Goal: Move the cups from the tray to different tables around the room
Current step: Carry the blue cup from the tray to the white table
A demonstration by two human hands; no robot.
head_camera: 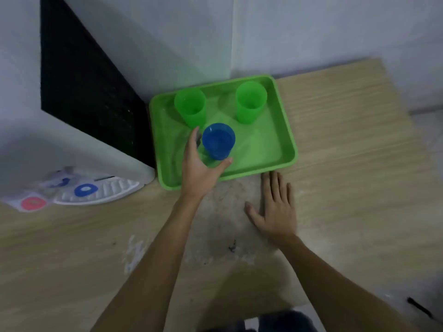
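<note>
The left hand [200, 168] is cupped around the lower wall of the blue cup [218, 141], with the fingers [193, 140] up its left side and the thumb across its near side. It looks closed on the cup, though whether the cup has left the tray floor I cannot tell. The right hand [275, 207] lies flat and empty on the table [347, 164], fingers spread, tips just short of the tray's near rim.

The blue cup stands upright in the near-left part of the tray [285, 130], mouth up. Two green cups are behind it: the left one [191, 107] just beyond the left hand's fingertips, the right one [250, 101] well apart near the far right corner.

These look like thin plastic tumblers — light, stiff enough to take a squeeze, smooth and perhaps a little slippery. They appear empty, though the view into them is blurred. A wrap around the wall, as here, should serve; the tapered shape favours a hold higher up, where the cup widens and cannot slide down through the hand.

A water dispenser [72, 164] stands to the tray's left — close to the left forearm's path.
</note>
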